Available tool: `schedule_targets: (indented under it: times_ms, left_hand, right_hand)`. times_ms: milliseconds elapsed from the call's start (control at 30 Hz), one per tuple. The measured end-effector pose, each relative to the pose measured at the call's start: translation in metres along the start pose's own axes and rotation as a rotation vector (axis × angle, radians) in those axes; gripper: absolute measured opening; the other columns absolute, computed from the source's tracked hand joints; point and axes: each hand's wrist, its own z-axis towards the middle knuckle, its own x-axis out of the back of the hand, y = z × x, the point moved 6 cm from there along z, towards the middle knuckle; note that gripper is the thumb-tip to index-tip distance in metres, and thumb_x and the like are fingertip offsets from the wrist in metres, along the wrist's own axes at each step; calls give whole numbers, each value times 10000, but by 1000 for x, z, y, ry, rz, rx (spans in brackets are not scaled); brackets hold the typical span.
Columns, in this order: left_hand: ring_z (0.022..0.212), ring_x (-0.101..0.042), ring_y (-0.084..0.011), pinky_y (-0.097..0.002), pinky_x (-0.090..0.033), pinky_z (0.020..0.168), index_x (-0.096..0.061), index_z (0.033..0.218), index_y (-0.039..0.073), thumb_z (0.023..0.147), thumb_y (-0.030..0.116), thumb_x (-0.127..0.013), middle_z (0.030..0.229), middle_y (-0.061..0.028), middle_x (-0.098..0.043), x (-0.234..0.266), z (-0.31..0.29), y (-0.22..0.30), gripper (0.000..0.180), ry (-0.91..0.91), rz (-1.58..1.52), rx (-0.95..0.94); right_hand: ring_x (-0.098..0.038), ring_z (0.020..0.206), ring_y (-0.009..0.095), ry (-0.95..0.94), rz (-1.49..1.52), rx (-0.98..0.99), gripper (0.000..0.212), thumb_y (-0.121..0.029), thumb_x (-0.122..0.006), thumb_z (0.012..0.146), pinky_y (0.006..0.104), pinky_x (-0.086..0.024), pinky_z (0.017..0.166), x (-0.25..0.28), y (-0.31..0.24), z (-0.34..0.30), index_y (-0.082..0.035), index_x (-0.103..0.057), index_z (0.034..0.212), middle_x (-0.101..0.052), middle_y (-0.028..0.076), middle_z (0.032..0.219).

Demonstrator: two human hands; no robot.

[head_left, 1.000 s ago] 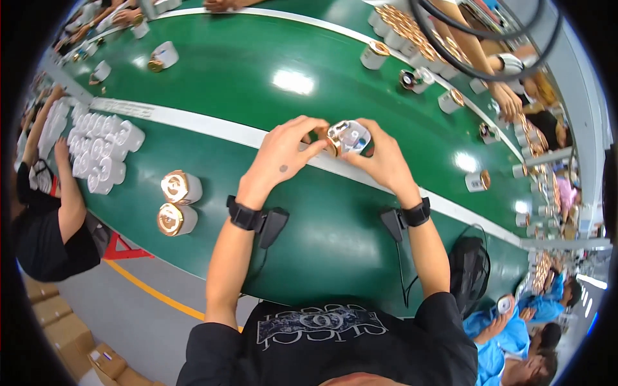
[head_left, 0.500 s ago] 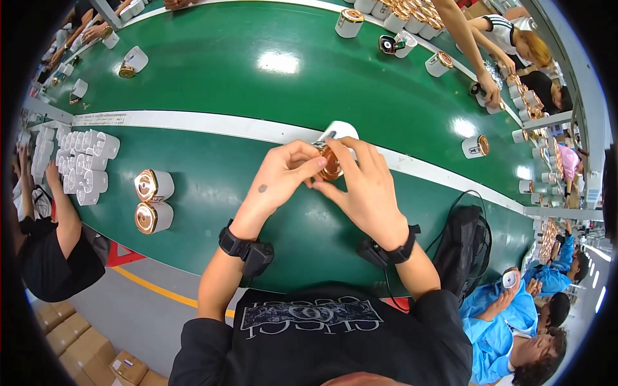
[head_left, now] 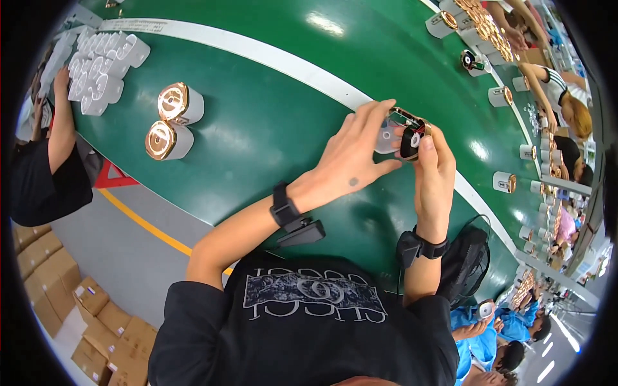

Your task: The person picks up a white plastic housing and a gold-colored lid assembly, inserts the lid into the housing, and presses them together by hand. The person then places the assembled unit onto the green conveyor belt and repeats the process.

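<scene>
My right hand (head_left: pixel 434 170) grips a copper-coloured lid (head_left: pixel 427 127) on its edge, the thumb against a round black part (head_left: pixel 412 140) fixed inside. Some thin red wire shows by that part. Beside it, a translucent plastic cup (head_left: pixel 385 136) lies between the fingers and thumb of my left hand (head_left: pixel 354 145), which curves around its side. The lid is tilted away from the cup's mouth; whether wires still join them I cannot tell. Two white cups with shiny copper lids (head_left: pixel 172 103) (head_left: pixel 161 140) lie on their sides on the green table to the left.
Translucent cups (head_left: pixel 103 71) stand clustered at far left, by a co-worker's arm (head_left: pixel 61 122). A white strip (head_left: pixel 257 48) divides the green table (head_left: pixel 257 109). Copper-lidded cups (head_left: pixel 441 24) line the far right side. A black mesh bag (head_left: pixel 467 264) lies right of my wrist; cardboard boxes (head_left: pixel 58 276) are at lower left.
Both hands have moved right in the view with the cup. The lid now stands turned open, showing the black round part inside. The whole view has shifted and turned.
</scene>
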Motion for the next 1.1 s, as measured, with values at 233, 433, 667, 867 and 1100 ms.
schedule_targets:
  times_ms: [233, 433, 667, 867, 1100]
  left_hand:
    - [1223, -582, -402, -464, -513, 1008, -425, 1488, 55, 764, 84, -831, 1404, -168, -560, -3, 16, -15, 830, 42, 43, -13]
    - [1221, -562, -370, -453, -488, 1039, -488, 1441, 78, 728, 21, -768, 1362, -111, -602, -4, 12, -36, 768, 53, -145, -1]
    - [1199, -537, -320, -415, -465, 1056, -575, 1410, 132, 730, -32, -685, 1295, -90, -635, 2, 16, -28, 709, -399, -29, -8]
    - [1030, -598, -255, -366, -517, 942, -496, 1506, 118, 811, -7, -705, 1297, -111, -644, 5, 21, -35, 737, -446, -135, 49]
    - [891, -644, -215, -346, -554, 805, -458, 1538, 96, 890, 8, -706, 1333, -116, -637, -6, 11, -40, 700, -419, -316, 171]
  right_hand:
    - [-678, 958, 235, -66, 397, -84, 628, -525, -479, 1093, 365, -530, 825, -2, 24, -5, 18, -554, 1399, -710, 192, 1173]
    - [-662, 922, 248, -160, 730, -205, 674, -553, -499, 1077, 378, -532, 786, 4, 41, -9, 37, -538, 1402, -691, 224, 1185]
    - [-658, 983, 212, -218, 104, -50, 636, -466, -607, 1049, 345, -525, 844, 38, 17, -17, 38, -540, 1431, -669, 163, 1239]
    - [-679, 1019, 227, -216, -139, 27, 772, -565, -637, 991, 340, -530, 835, 37, 15, -17, 31, -522, 1468, -679, 180, 1233]
    - [-700, 1070, 255, -256, 39, -95, 746, -561, -582, 1024, 347, -548, 832, 18, 27, -22, 42, -515, 1458, -677, 206, 1269]
